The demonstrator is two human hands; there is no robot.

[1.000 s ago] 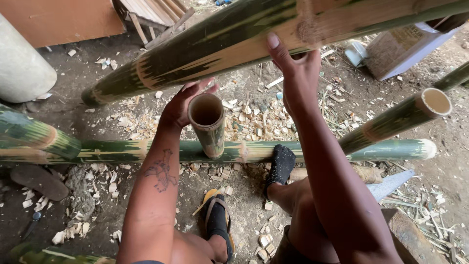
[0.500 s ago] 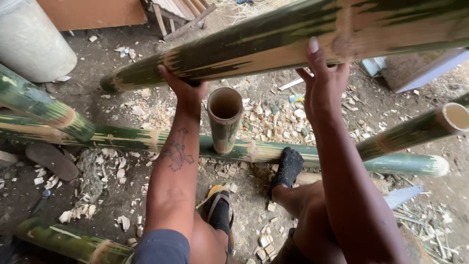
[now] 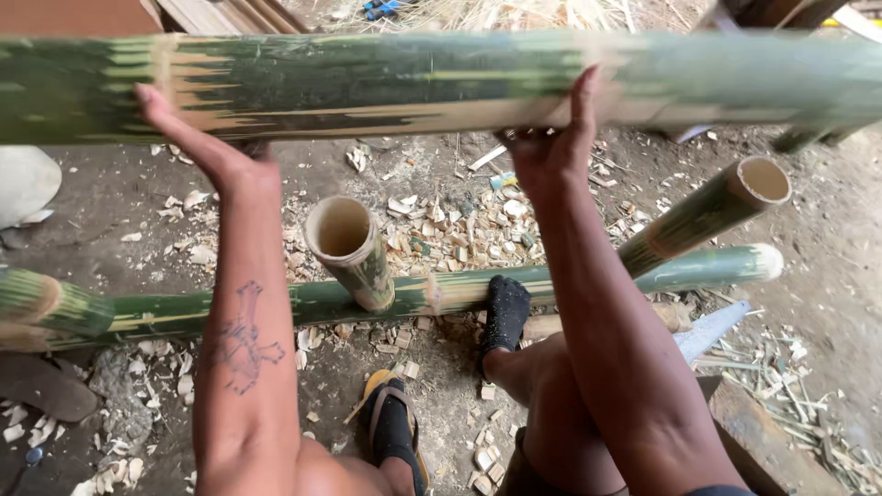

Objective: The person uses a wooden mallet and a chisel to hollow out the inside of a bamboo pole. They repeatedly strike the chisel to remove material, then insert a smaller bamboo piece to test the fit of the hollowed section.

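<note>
At the left edge of the ground a cut bamboo end pokes in, lying on wood chips. My left hand reaches up under the thick green bamboo pole that runs across the top of the view; the palm presses its underside, and my fingers curl around the far side, gripping it. Below, a short hollow bamboo piece tilts up with its open mouth toward me, leaning on a long thin bamboo pole that lies on the ground. My sandalled left foot is planted near it, and my dark-socked right foot rests against the long pole. My right hand grasps the thick pole from beneath, thumb up its near face. Farther right, another hollow bamboo length slants upward, open end showing.
</note>
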